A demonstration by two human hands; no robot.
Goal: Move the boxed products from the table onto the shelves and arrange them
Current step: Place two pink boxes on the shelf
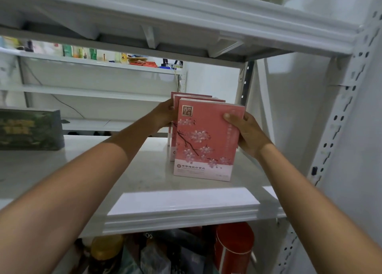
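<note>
Three pink boxes printed with blossom branches stand upright in a row on the white shelf [144, 176], one behind another. The front pink box [204, 141] faces me. My right hand [246, 133] grips its right edge, thumb on the front face near the top. My left hand [165, 113] reaches past the left side of the row and holds the boxes behind [175, 100] at their upper left edge; its fingertips are hidden behind them.
A dark green box [31, 129] stands at the shelf's left end. A white shelf board [186, 21] hangs close overhead, and a perforated upright [339, 112] stands on the right. Below are a red tin [233, 251], a yellow-capped jar [107, 247] and packets. Another stocked shelf unit [93, 65] stands behind.
</note>
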